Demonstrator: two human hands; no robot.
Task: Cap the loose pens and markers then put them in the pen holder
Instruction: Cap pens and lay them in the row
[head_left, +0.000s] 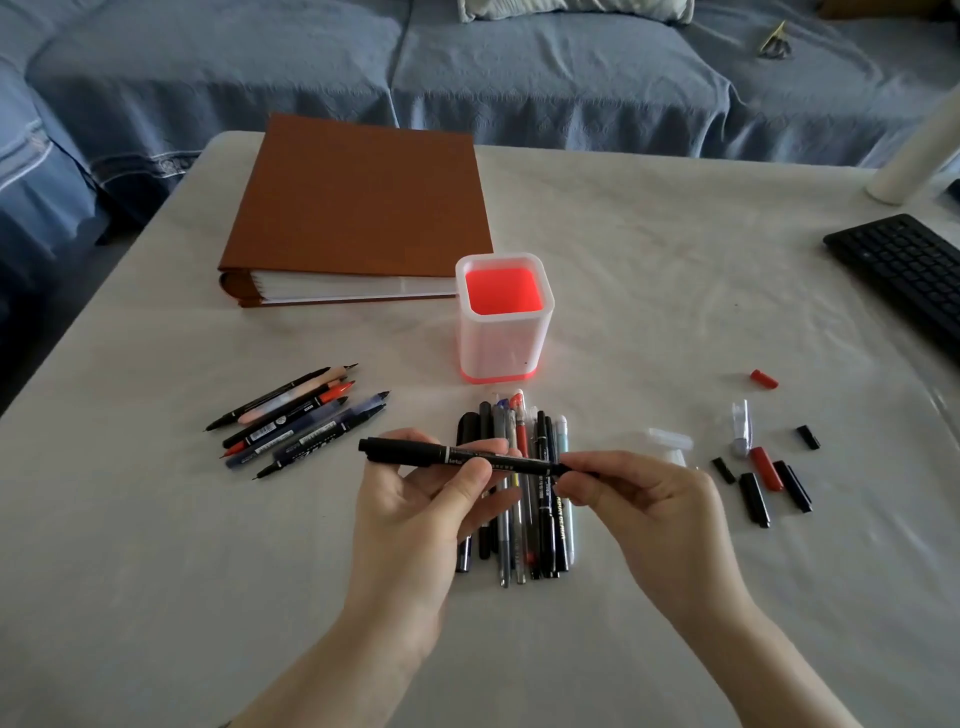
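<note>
Sitting at a pale cloth-covered table (675, 291) by a blue sofa (311, 62), holding a black marker (415, 451) level above the pen pile (540, 431), pinching its barrel with the left hand (415, 509) and its right end with the right hand (649, 499). Probably pushing a cap on right now, so next needing to drop it into the pen holder (501, 332) standing just behind the pile, before grabbing from the loose caps (763, 467) at right. Not managing to make out a cap or bare tip at that end, buried in the right-hand pinch
</note>
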